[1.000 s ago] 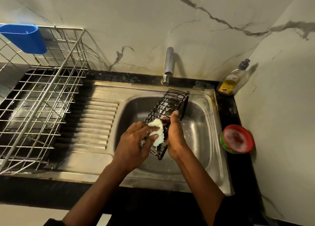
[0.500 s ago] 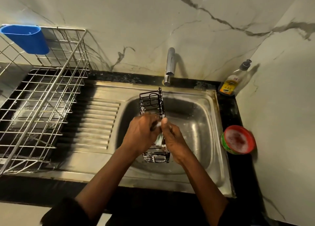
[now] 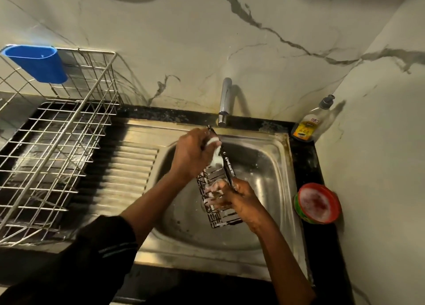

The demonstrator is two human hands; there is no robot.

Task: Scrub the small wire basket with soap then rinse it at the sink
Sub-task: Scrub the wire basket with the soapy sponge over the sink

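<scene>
Partly blurred, the left hand [image 3: 192,152] hides the far end of the small wire basket [image 3: 225,217]. Steel sink [image 3: 271,166] set in a black counter [image 3: 305,162]; marble-pattern wall [image 3: 230,40] behind. Left hand grips a white foamy pad [image 3: 216,157] against the basket's upper end. Right hand [image 3: 241,198] clasps its lower half over the basin.

Wire basket [image 3: 222,215], far end behind motion-blurred left hand [image 3: 192,154]; dish rack [image 3: 46,157] cropped at left edge.
</scene>
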